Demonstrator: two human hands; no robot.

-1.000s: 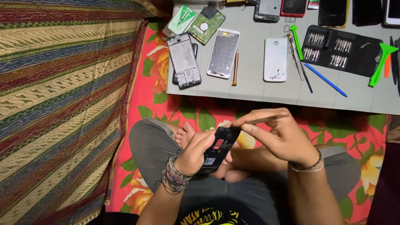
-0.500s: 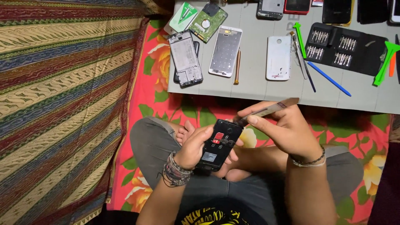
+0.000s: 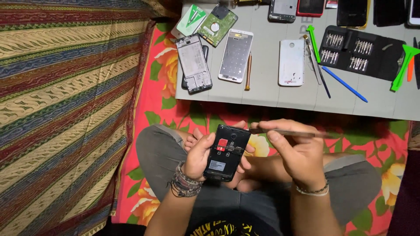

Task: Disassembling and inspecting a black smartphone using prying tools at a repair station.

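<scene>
My left hand [image 3: 199,155] grips a black phone [image 3: 226,153] with its back cover off, inner side up, above my crossed legs. A red card sits in its upper slot area. My right hand [image 3: 297,150] holds thin metal tweezers [image 3: 291,132] almost level, their tip pointing left at the phone's upper right corner. Beaded bracelets circle my left wrist and a thin band my right.
A grey mat [image 3: 271,94] ahead carries a phone frame [image 3: 194,63], a white screen frame [image 3: 236,56], a white back cover [image 3: 292,62], a green circuit board [image 3: 217,25], a black screwdriver bit case [image 3: 361,52], green pry tools [image 3: 404,65] and a blue stylus [image 3: 344,84]. Striped cloth [image 3: 65,109] lies left.
The phone has turned upright in my left hand, showing its open back. My right hand has brought the tweezers down to a level pose by the phone's top.
</scene>
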